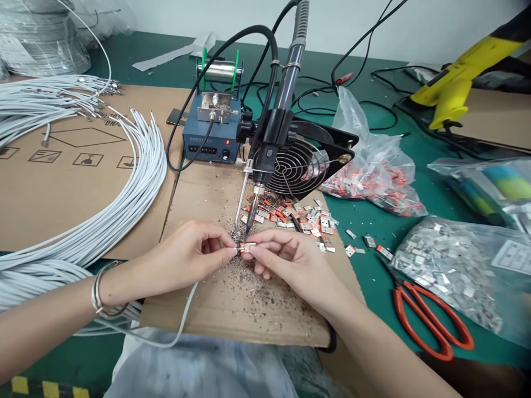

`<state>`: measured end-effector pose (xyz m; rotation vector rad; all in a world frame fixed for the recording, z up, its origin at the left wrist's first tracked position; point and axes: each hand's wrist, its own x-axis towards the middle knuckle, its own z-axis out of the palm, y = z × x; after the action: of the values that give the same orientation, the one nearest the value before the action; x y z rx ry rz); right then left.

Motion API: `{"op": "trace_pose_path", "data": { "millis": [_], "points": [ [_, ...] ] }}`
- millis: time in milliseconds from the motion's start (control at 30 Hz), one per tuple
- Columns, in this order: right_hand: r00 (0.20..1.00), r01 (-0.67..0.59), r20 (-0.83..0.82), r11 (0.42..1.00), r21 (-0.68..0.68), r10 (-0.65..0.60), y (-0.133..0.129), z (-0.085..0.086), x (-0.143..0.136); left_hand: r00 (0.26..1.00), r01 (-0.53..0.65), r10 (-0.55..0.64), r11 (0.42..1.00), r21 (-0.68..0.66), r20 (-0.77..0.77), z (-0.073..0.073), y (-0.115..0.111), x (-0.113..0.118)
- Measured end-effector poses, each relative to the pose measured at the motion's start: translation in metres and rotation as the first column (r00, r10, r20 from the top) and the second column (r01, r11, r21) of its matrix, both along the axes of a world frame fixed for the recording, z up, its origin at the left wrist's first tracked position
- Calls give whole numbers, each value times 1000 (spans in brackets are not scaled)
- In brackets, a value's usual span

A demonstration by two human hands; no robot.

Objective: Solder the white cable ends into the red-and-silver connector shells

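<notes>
Between thumb and fingers, my left hand (203, 251) pinches the end of a white cable (186, 309) that droops below it. My right hand (286, 257) grips a small USB connector (248, 247) with an orange insert and a metal shell. Cable end and connector meet just under the tip of a soldering iron (251, 215) clamped in a stand. Beside that tip, a thin curved solder feed tube (241, 204) comes down. Whether the tip touches the connector I cannot tell.
Loose orange-and-metal connectors (307, 218) lie behind my right hand, near a black fan (290, 168). A blue solder feeder (211, 132) stands at the back. Bundled white cables (141, 182) curve at left. Red-handled scissors (431, 315) and a bag of metal shells (448, 271) lie at right.
</notes>
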<state>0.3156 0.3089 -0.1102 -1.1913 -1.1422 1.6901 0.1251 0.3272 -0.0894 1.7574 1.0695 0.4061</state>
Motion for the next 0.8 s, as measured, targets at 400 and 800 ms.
{"op": "trace_pose_path", "data": {
  "millis": [400, 800],
  "points": [
    [1000, -4, -29, 1000, 10, 4, 0, 2, 4, 998, -54, 55, 998, -35, 40, 0, 1, 4],
    [1000, 2, -18, 997, 73, -1, 0, 3, 2, 997, -57, 58, 998, -23, 50, 1, 1, 4]
  ]
}}
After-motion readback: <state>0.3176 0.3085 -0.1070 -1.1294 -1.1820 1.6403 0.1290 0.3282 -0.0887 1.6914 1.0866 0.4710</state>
